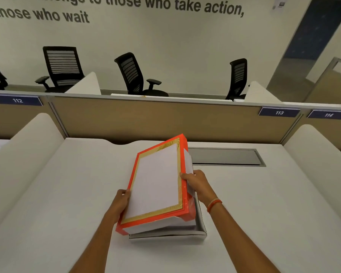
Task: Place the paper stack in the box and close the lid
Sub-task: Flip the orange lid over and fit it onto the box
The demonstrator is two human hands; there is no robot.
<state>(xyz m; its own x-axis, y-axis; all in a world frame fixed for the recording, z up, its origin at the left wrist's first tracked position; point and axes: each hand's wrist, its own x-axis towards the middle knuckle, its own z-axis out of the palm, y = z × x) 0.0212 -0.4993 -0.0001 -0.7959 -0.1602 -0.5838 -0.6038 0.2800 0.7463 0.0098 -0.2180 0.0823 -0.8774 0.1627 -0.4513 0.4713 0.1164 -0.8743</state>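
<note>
One left hand, fingers curled on the near-left edge of one orange-bordered cardboard lid with a white and gold face; one right hand, fingers pinching its right edge. Beneath the fingers: one white paper stack in one shallow white cardboard box on the pale surface. Judged: stack placed; lid tilted, not yet seated.

I see a box on the desk, near its middle. Its lid sits tilted over the paper stack inside. My left hand grips the lid's left edge, my right hand its right. Behind the box lies a cable hatch, then a partition.
</note>
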